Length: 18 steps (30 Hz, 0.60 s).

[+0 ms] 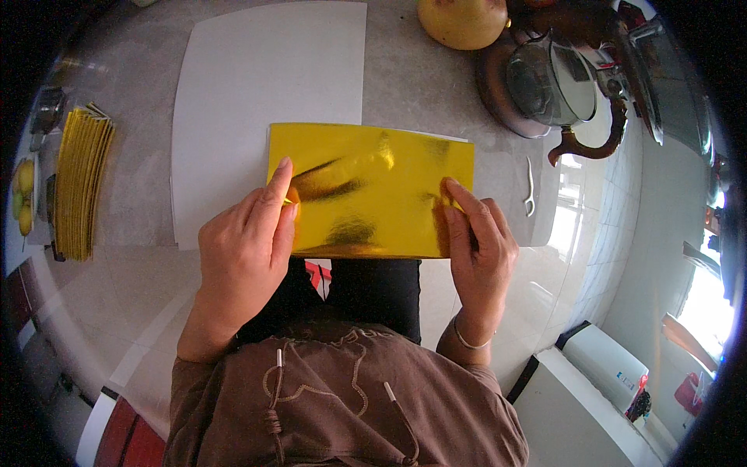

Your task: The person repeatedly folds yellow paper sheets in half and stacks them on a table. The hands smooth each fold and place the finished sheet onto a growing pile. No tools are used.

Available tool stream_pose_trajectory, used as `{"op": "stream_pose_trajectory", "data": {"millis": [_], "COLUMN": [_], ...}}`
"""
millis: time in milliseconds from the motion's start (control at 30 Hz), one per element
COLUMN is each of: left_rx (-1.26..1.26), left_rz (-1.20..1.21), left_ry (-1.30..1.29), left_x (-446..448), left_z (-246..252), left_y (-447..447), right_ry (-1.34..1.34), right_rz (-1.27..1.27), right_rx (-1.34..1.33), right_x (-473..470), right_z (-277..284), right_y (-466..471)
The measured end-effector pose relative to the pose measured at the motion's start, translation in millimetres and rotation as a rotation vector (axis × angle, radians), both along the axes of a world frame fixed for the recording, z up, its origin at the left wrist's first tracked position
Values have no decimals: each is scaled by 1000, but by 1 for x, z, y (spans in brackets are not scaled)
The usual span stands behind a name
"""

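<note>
A shiny gold foil sheet (373,192) lies at the table's near edge, partly over a large white sheet (268,70). My left hand (254,239) is at its left side, with the index finger extended on the foil and the thumb beside it; a small bit of gold shows between them. My right hand (481,233) pinches the foil near its right side between thumb and index finger. A thin white edge shows behind the top of the foil. What the curled fingers do under the sheet is hidden.
A stack of folded gold sheets (84,184) stands at the left. Fruit (24,192) sits at the far left. At the right are a glass pot with a brown handle (551,82), a round yellow object (464,20) and a small white pick-like tool (530,187).
</note>
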<state>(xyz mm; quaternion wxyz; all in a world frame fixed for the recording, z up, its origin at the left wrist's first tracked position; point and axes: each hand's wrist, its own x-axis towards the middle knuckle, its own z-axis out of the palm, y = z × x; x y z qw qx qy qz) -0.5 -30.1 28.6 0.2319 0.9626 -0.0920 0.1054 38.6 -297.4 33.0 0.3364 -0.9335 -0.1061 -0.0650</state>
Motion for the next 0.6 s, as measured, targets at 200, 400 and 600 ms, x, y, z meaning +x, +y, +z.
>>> {"op": "stream_pose_trajectory", "data": {"millis": [200,400,600], "left_rx": [9,14,13], "left_rz": [2,-2,8], "left_ry": [28,0,26], "left_x": [0,0,-1], "left_z": [2,2,3], "left_y": [1,1,2], "right_ry": [-29,-19,-25], "right_rz": [11,15,17], "right_rx": [-33,-59,-41], "right_x": [2,3,5], "right_z": [-1,0,0], "right_y": [0,0,1]}}
